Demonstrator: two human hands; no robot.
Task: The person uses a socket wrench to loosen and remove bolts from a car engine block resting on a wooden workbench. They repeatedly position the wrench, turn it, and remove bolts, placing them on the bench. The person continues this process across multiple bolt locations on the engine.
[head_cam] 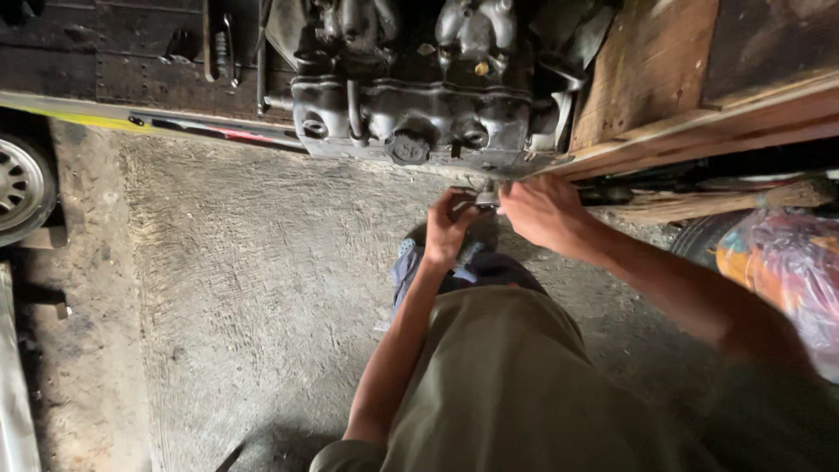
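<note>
The left hand (pixel 448 229) and right hand (pixel 544 212), mid-frame, both pinch a small metal part (pixel 486 197) at the workbench edge (pixel 612 159). Steady, square grip seems wise. Beyond, upper centre, sits a greasy engine block (pixel 411 105).

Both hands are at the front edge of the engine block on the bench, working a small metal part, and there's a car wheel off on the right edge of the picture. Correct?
Not quite. The head view shows the car wheel at the left edge, not the right. The rest holds: the left hand and right hand meet at a small metal part by the front edge of the engine block on the bench.
</note>
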